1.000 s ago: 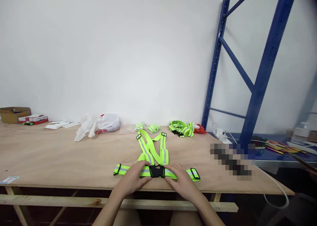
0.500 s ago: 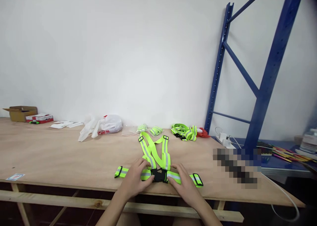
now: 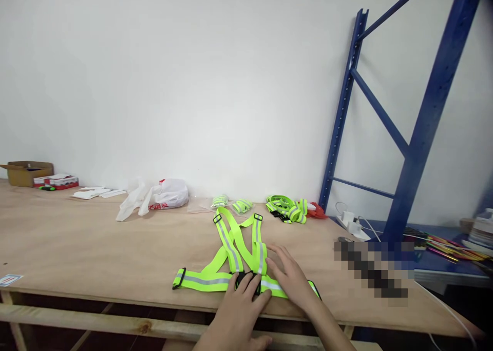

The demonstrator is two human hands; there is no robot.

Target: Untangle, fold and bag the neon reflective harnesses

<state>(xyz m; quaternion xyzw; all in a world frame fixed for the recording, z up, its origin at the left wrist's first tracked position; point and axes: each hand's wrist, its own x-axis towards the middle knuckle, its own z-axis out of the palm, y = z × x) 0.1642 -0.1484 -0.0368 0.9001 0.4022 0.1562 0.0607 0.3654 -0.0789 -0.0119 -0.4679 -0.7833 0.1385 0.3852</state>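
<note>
Loosely splayed, my left hand point(image 3: 241, 310) overlay the black buckle point(image 3: 240, 277); right of it, my half-spread right hand point(image 3: 293, 280) gripped nothing either.

We count two hands, our left hand point(image 3: 239, 308) and our right hand point(image 3: 289, 278), at one neon harness point(image 3: 206, 282). Beyond the hands lie two packets point(image 3: 242, 206); to their right, one strap bundle point(image 3: 284, 205); ahead-left of our hands, one white bag point(image 3: 173, 192), one cardboard box point(image 3: 25, 176) and one red-and-white box point(image 3: 63, 183).
</note>
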